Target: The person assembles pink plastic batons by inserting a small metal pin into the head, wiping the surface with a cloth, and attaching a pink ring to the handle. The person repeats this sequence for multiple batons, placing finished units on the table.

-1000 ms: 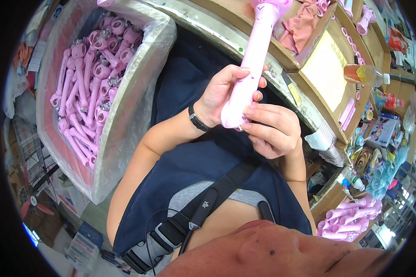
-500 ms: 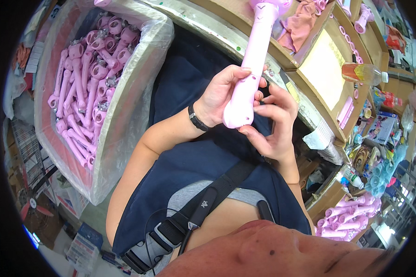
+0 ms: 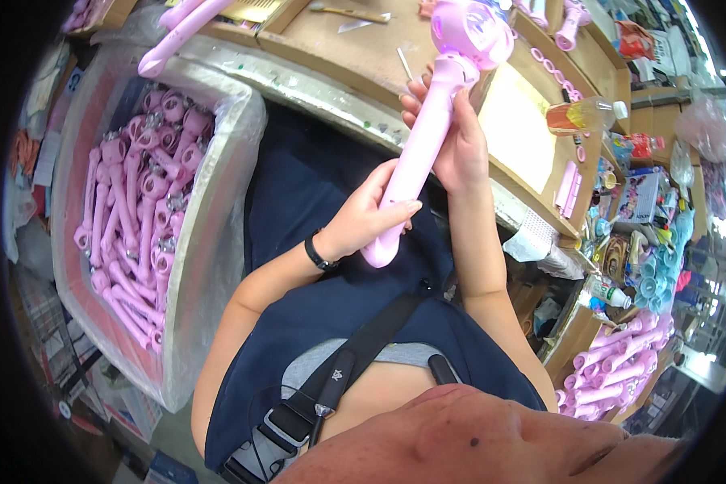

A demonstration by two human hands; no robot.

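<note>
A pink plastic toy wand [image 3: 418,157] with a round, hollow-looking head slants across my lap, its head up and away to the right. My left hand [image 3: 361,219] is closed round the lower handle, thumb laid across its front. Higher up, my right hand [image 3: 462,143] grips the shaft just below the head, thumb on the right side and fingertips showing past the left side. The palm-side contact of both hands is partly hidden by the handle.
A plastic-lined bin [image 3: 210,242] full of pink wand parts stands at my left. Ahead runs a workbench with cardboard trays [image 3: 331,40]; another pink wand [image 3: 181,36] juts over its edge. A bottle of amber liquid [image 3: 577,117] and a pink parts pile [image 3: 617,367] are at right.
My right hand has moved from the handle's lower end up to the shaft below the head. My left hand has slid toward the lower end, and more of the head shows.
</note>
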